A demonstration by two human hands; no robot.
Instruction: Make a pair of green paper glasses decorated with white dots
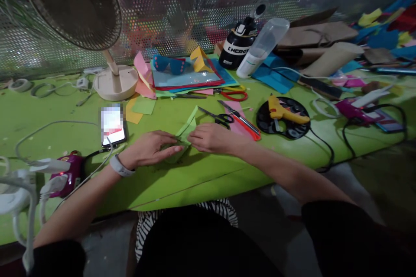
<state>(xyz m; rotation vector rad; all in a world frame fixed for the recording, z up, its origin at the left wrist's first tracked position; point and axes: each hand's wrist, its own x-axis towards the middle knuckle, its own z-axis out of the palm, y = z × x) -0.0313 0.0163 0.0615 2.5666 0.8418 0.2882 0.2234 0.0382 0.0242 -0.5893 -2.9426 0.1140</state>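
A folded piece of green paper lies on the green table, between my two hands. My right hand has its fingers closed on the paper's right side. Along the left side rests my left hand, its thumb stretched out over the paper and apart from the fingers, which touch its edge. Part of the paper is hidden beneath both hands. Just beyond my right hand are black-handled scissors, a utility knife and a pink sheet.
A yellow glue gun sits on a black tray. To the left are a lit phone, a fan and a purple plug adapter with cables. Coloured sheets, a black bottle and red-handled scissors stand or lie behind.
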